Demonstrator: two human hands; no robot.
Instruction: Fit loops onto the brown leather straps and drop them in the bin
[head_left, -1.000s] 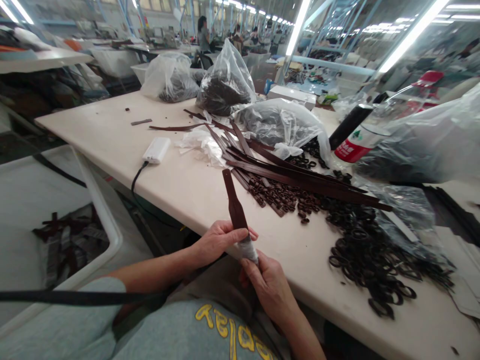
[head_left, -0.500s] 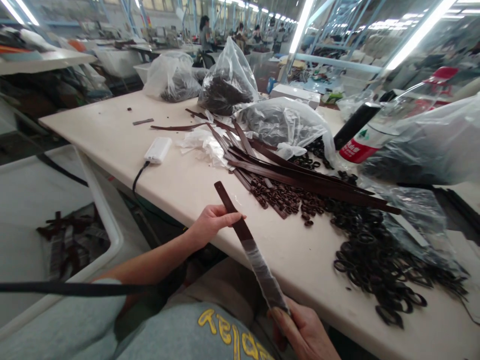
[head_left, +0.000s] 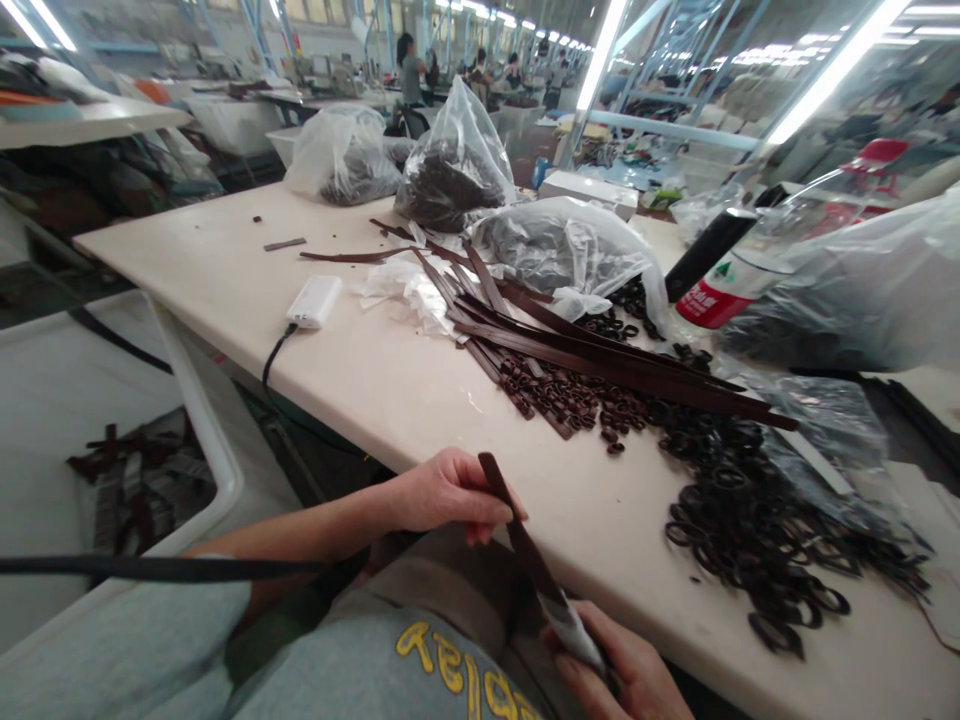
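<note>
A long pale table carries most of it. A white power bank lies near the front edge, its black cable dropping over the side. Beside it sits crumpled white paper, then a fan of dark brown straps lying over small brown loops. Black rings spread in a heap toward the right end. Three clear bags of dark stuff stand at the back, a red-labelled bottle to their right. A white bin stands left of the table, scraps inside.

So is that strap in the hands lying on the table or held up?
Held up: the left hand pinches the strap near its top, and the right hand grips its wrapped lower end, over the lap.
</note>
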